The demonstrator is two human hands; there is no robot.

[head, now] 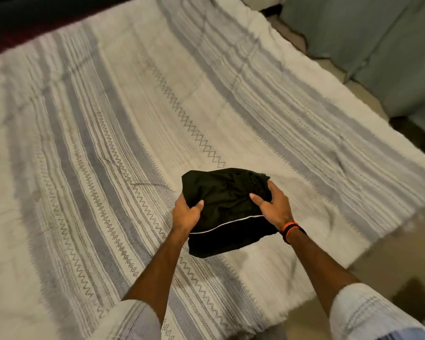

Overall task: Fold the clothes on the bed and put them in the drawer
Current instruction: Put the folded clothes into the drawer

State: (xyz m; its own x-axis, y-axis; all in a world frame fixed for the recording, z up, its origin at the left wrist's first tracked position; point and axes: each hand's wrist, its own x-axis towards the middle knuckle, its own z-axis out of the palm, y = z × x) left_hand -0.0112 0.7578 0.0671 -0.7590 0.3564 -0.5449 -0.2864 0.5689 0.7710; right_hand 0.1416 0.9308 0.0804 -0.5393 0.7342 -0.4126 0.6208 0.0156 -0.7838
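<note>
Both hands hold a folded black cloth garment (pixel 227 212) w/ thin white piping, over the near part of the bed.

Left hand (pixel 185 212) grips its left edge, thumb on top, fingers curled under; right hand (pixel 274 204) grips the right edge likewise, orange-and-black bracelet (pixel 290 229) at wrist. Beneath: cream bedspread w/ grey woven stripes (pixel 108 133). Pic blurry.

2 bare forearms in view, sleeves ending near elbows. Left sleeve (pixel 135 320) pale, off-white with faint grey woven stripes. Right sleeve (pixel 368 315) same pale fabric, fine dotted grey lines, bluish band at lower edge. Right wrist carries 2 thin bands (pixel 290 229): 1 orange, 1 dark, side by side. Left hand (pixel 185 213) and right hand (pixel 275 204) bare, no rings visible.
</note>
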